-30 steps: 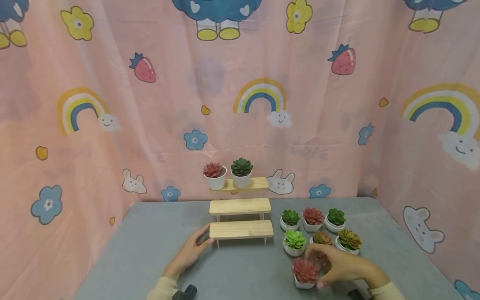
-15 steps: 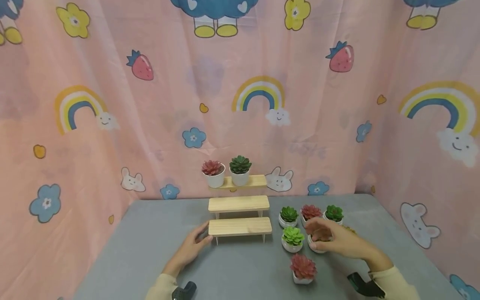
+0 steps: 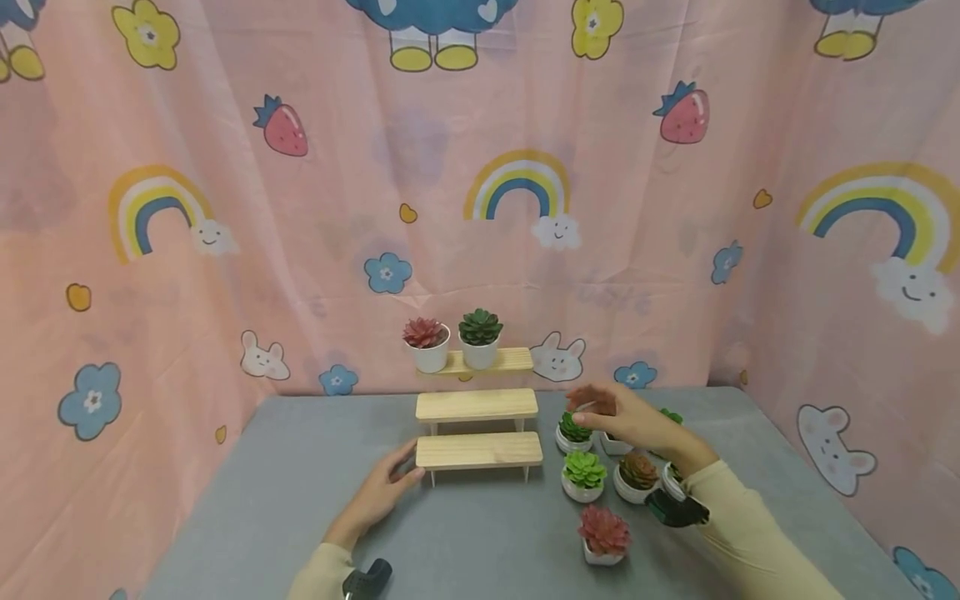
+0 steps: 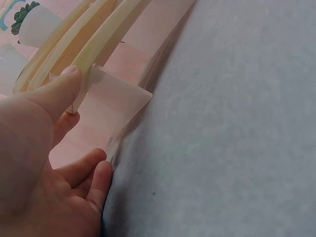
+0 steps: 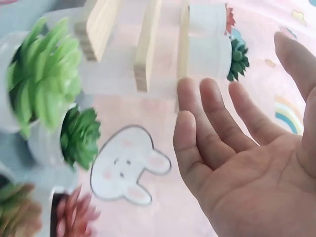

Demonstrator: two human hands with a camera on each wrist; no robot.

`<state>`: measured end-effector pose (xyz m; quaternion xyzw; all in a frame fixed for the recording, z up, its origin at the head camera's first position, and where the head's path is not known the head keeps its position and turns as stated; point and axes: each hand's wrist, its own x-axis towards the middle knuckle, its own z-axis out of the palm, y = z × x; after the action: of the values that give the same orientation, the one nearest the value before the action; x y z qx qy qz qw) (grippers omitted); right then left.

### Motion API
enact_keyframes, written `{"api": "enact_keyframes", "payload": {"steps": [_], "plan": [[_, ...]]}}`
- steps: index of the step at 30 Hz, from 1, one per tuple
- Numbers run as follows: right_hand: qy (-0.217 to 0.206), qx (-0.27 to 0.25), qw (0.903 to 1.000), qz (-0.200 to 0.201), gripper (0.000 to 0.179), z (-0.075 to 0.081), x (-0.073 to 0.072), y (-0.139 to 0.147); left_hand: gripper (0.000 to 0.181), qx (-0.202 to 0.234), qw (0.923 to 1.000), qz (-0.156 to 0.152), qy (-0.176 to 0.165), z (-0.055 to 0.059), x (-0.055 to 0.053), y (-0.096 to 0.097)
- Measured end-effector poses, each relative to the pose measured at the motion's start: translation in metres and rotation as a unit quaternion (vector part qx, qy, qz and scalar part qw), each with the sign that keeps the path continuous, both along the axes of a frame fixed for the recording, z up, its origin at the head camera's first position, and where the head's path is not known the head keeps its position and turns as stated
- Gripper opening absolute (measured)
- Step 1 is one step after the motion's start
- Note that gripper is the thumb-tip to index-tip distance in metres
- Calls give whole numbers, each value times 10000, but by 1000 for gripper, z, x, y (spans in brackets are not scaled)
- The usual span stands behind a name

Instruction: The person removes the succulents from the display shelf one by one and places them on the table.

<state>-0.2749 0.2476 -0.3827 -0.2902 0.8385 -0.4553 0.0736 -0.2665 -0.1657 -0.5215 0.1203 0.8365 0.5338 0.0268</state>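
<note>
A three-step wooden display stand point(image 3: 478, 451) has clear legs. My left hand point(image 3: 378, 492) grips its lower left end; in the left wrist view the thumb point(image 4: 66, 89) lies against the wooden edge, other fingertips by the clear leg. On the top step stand a red potted succulent point(image 3: 427, 357) and a dark green one point(image 3: 480, 337), both in white pots. My right hand point(image 3: 626, 417), fingers loosely bent, hovers over the back of the succulent group, holding nothing. It partly covers a green succulent point(image 3: 574, 437) and hides most of a red one behind it.
Nearer the front stand a bright green succulent point(image 3: 584, 475), a brown one point(image 3: 637, 473) and a red one in a square pot point(image 3: 603, 533). Another green succulent point(image 3: 670, 416) peeks out behind the right arm. A pink printed curtain point(image 3: 337, 208) backs the grey table point(image 3: 262, 500).
My right hand has moved from beside the front red succulent, over the brown one, to the back of the group. The left hand has stayed at the stand.
</note>
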Motion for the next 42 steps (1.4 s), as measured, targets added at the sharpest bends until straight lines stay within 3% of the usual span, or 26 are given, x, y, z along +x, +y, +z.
{"api": "enact_keyframes", "payload": {"steps": [6, 12, 23, 29, 42], "plan": [[22, -127, 9998, -153, 45, 6, -22, -37, 67, -9, 10000, 53, -80, 1, 2, 0], [-244, -350, 9972, -615, 54, 13, -46, -72, 65, 6, 9998, 113, -148, 1, 4, 2], [-544, -795, 9880, -1207, 86, 30, -79, -123, 63, 77, 9998, 110, -111, 3, 2, 3], [-539, -892, 9844, -1419, 90, 31, -86, -133, 64, 40, 9999, 26, -97, 2, 0, 4], [-584, -1019, 9826, -1436, 75, 29, -91, -142, 65, 67, 9999, 65, -131, 4, 3, 1]]}}
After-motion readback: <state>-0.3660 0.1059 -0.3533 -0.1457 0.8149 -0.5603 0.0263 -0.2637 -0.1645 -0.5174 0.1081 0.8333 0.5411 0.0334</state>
